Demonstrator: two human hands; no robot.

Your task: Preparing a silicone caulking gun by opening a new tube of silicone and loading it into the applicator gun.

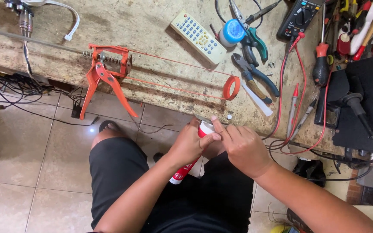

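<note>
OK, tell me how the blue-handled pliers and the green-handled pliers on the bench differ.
The blue-handled pliers lie lower on the worn wooden bench, jaws pointing up-left; the green-handled pliers lie above them, beside the blue-capped white roll. The blue pair's handles spread apart; the green pair's sit closer together. Neither is touched by the hands.

Both hands (216,144) together (fingers curled)
</note>
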